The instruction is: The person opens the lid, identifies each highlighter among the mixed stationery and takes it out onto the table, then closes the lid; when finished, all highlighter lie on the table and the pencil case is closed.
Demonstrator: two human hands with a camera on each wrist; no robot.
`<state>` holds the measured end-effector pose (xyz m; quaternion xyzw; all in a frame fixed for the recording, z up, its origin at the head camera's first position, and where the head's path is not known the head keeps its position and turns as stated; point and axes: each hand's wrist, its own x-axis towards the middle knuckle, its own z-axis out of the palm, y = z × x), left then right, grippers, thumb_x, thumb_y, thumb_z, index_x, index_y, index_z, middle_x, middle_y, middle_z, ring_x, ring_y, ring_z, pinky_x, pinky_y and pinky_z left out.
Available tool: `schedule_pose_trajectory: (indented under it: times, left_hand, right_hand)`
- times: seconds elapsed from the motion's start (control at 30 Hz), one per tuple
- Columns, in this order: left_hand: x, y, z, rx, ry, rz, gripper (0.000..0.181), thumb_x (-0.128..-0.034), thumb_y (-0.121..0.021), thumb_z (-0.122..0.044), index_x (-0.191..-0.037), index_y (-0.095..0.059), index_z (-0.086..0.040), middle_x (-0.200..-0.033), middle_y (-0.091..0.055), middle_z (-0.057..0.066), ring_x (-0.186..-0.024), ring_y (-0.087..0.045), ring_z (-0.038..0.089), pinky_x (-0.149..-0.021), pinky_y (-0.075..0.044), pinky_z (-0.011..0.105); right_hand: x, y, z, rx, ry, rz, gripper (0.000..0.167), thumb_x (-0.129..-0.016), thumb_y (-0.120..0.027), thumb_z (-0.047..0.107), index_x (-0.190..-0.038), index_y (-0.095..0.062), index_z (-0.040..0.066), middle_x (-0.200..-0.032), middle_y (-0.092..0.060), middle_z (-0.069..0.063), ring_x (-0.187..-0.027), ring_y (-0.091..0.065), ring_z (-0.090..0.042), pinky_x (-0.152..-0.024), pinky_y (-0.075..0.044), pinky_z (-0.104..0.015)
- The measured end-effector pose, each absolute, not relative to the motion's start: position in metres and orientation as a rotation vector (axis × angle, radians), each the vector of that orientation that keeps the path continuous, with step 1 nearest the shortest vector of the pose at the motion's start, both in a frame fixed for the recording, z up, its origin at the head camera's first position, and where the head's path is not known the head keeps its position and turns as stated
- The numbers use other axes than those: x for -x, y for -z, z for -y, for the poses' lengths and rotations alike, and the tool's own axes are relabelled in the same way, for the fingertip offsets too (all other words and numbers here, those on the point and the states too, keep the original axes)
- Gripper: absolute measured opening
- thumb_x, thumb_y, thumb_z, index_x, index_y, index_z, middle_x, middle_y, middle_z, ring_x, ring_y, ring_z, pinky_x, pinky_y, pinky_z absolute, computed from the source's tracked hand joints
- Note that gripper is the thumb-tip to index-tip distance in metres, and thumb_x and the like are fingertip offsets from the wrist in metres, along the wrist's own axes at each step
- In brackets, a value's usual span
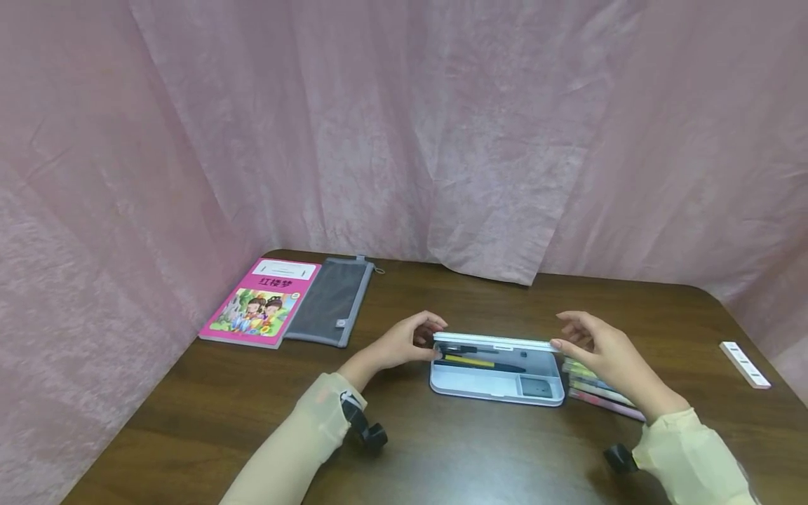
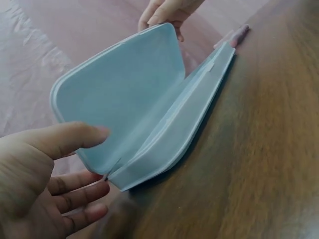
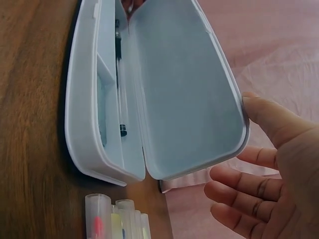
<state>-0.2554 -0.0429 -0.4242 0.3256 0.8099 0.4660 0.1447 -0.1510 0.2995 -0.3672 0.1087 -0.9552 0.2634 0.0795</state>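
A pale blue-white pencil case (image 1: 480,390) lies on the table, its lid (image 3: 189,84) raised. Inside are a yellow-and-black pen (image 1: 476,362), a clear pen with a black cap (image 3: 120,74) and, in a small compartment, a dark rectangular piece (image 1: 535,386). My left hand (image 1: 404,340) holds the lid's left end, thumb in front and fingers around the hinge corner. At the right end, my right hand (image 1: 596,344) pinches the lid's edge with the thumb in front; its other fingers are loosely bent behind. Several capped markers (image 1: 606,400) lie beside the case, under the right hand.
At the back left, a pink book (image 1: 259,301) lies against a grey mesh zip pouch (image 1: 328,301). A small white strip (image 1: 745,365) rests near the right table edge. Pink curtains (image 1: 379,140) hang behind and beside the wooden table (image 1: 189,421).
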Motion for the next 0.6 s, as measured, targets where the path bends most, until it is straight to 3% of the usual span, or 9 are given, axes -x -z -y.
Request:
schedule_pose_trajectory:
  times: [0.27, 0.6]
  left_hand:
    - [0.249, 0.408, 0.047, -1.026, -1.208, -2.303, 0.066, -0.0805, -0.078, -0.024, -0.138, -0.046, -0.020, -0.138, -0.052, 0.008, -0.127, -0.050, 0.019, -0.111, -0.041, 0.042]
    - [0.243, 0.392, 0.038, -1.048, -1.058, -2.358, 0.057, -0.0908, -0.062, -0.044, -0.140, -0.046, -0.021, -0.144, -0.046, 0.007, -0.135, -0.042, 0.022, -0.111, -0.039, 0.047]
  right_hand:
    - [0.146, 0.367, -0.299, -0.350, -0.793, 2.884, 0.055, -0.091, -0.064, 0.039, -0.131, -0.051, 0.003, -0.112, -0.064, -0.016, -0.102, -0.061, -0.031, -0.085, -0.052, -0.052]
    - [0.140, 0.371, -0.300, -0.432, -0.747, 2.920, 0.057, -0.089, -0.066, 0.042, -0.130, -0.054, 0.004, -0.125, -0.059, -0.018, -0.111, -0.060, -0.038, -0.088, -0.053, -0.054]
